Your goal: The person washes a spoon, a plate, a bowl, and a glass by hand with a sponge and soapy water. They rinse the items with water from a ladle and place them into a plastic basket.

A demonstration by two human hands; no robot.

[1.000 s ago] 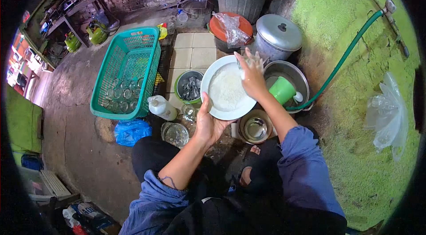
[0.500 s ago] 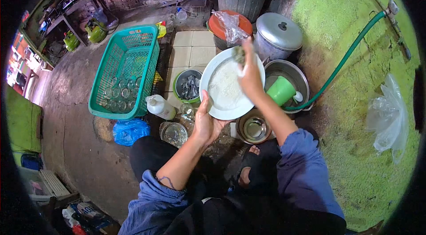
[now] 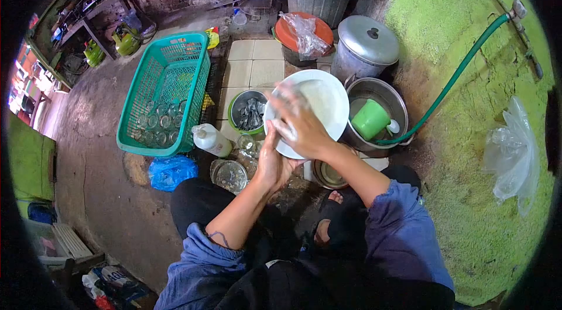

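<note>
My left hand (image 3: 271, 165) holds a soapy white plate (image 3: 329, 99) by its lower left rim, tilted towards me. My right hand (image 3: 301, 127) presses on the plate's left side, fingers smeared by motion and wet with suds. The greenish-grey scouring pad it held a moment ago is covered by the hand now. Left of the plate stand a bowl of cutlery (image 3: 248, 112), a white bottle (image 3: 211, 140) and a glass (image 3: 247, 145). Beneath the plate is a partly hidden metal bowl (image 3: 329, 174).
A teal basket (image 3: 202, 76) with several glasses stands at left, a blue plastic bag (image 3: 172, 174) below it. To the right, a metal pot (image 3: 395, 96) holds a green dipper (image 3: 370, 119); a green hose (image 3: 451, 90) runs into it. A lidded pot (image 3: 367, 44) sits behind.
My right hand has swept from the plate's upper right rim to its left side. The scouring pad has gone out of sight beneath it. The left hand stays in place, holding the plate.
</note>
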